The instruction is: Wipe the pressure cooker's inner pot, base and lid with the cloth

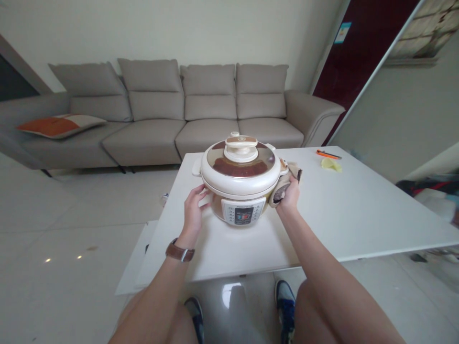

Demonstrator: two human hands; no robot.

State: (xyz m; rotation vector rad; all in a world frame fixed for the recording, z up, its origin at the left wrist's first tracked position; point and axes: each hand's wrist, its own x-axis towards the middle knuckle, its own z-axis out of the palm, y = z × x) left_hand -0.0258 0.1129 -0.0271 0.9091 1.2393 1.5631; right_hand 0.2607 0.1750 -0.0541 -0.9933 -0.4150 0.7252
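The left hand (pixel 193 210) is laid open against the left side of the electric pressure cooker (pixel 240 184). The right hand (pixel 289 195) is clamped on a brownish cloth (pixel 284 184), which is pressed to the cooker's right side. The cooker, lid on, is stood on the left half of the white desk (pixel 358 215), near its left edge. Bare desk is left to the right. At the far right, well apart, an orange cutter (pixel 328 154) and a yellow rag (pixel 330 165) are seen. A grey sofa (pixel 179 114) is set beyond.
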